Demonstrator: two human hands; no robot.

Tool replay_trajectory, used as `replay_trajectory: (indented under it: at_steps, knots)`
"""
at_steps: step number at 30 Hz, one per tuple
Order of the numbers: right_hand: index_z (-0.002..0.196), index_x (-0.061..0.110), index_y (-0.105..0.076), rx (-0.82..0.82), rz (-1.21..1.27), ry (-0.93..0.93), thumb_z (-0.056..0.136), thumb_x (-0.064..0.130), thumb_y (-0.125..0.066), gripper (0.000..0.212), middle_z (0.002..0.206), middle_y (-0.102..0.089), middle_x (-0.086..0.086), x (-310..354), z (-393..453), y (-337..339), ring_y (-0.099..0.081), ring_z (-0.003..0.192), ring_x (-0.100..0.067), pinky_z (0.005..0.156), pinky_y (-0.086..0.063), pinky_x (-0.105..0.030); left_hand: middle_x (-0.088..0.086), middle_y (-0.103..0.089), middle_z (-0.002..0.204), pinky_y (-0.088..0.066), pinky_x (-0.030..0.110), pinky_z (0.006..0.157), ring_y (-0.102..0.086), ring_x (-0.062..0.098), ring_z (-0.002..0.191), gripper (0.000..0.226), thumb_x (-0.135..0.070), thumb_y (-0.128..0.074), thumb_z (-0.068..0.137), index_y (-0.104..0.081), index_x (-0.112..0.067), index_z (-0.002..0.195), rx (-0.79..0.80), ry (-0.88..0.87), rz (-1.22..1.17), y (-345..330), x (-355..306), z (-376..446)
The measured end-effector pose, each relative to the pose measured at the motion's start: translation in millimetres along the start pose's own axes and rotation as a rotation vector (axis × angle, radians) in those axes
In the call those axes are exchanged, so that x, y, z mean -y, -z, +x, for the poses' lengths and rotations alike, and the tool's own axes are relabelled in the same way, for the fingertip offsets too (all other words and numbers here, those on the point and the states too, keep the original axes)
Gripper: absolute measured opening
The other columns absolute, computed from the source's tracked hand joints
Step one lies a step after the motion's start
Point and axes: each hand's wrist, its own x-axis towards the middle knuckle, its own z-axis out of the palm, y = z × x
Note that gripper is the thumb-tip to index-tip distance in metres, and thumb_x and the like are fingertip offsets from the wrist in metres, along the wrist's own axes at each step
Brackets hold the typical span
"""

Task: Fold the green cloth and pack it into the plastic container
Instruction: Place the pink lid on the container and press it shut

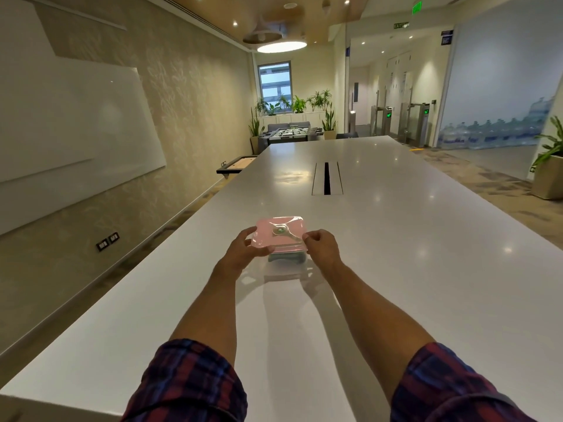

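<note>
While reaching across the long white glossy table [426, 239], both hands are gripping a pink translucent lid [279, 234].
The left hand [243, 249] and right hand [322, 246] are pinching its opposite edges above the clear plastic container [286, 259], with pale green cloth [285, 257] showing inside.

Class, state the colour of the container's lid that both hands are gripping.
Translucent pink lid, with a pale round centre piece; seen in the head view.
</note>
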Motion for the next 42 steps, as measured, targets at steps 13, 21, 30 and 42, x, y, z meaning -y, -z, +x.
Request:
replay_trajectory:
  at_steps: [13, 21, 30, 42]
  knots:
    - [0.133, 0.006, -0.063, 0.030, -0.155, 0.100, 0.095, 0.007, -0.060, 0.038, 0.137, -0.061, -0.013, -13, 12, 8, -0.064, 0.118, -0.027, 0.093, -0.052, -0.030, 0.015, -0.066, 0.126, -0.054, 0.036, 0.086, -0.065, 0.033, 0.111, 0.056, -0.020, -0.081, 0.081, -0.058, -0.010, 0.131, -0.339, -0.168, 0.553, -44, 1, 20]
    - [0.156, 0.015, -0.039, 0.221, -0.464, 0.282, 0.093, -0.004, -0.046, 0.067, 0.162, -0.038, -0.007, -16, 10, 11, -0.047, 0.140, -0.031, 0.113, -0.040, -0.036, 0.014, -0.058, 0.121, -0.051, 0.033, 0.081, -0.063, 0.032, 0.107, 0.036, -0.014, -0.071, 0.090, -0.058, -0.013, 0.124, -0.408, -0.138, 0.739, -62, 0, 32]
    - [0.163, 0.025, -0.003, 0.276, -0.923, 0.401, 0.102, 0.018, -0.045, 0.074, 0.172, -0.004, 0.005, -38, 16, 14, -0.061, 0.121, -0.031, 0.092, -0.056, -0.045, 0.009, -0.064, 0.132, -0.052, 0.037, 0.092, -0.063, 0.030, 0.118, 0.041, -0.009, -0.061, 0.093, -0.060, -0.013, 0.134, -0.309, -0.144, 0.824, -57, 5, 42]
    - [0.163, 0.022, 0.000, 0.286, -1.182, 0.483, 0.104, 0.034, -0.048, 0.078, 0.172, 0.001, 0.003, -30, 22, 22, -0.018, 0.156, -0.021, 0.114, -0.042, -0.045, 0.012, -0.039, 0.150, -0.045, 0.045, 0.104, -0.046, 0.035, 0.134, 0.066, -0.031, -0.062, 0.084, -0.043, -0.015, 0.145, -0.126, -0.049, 1.081, -54, -16, 38]
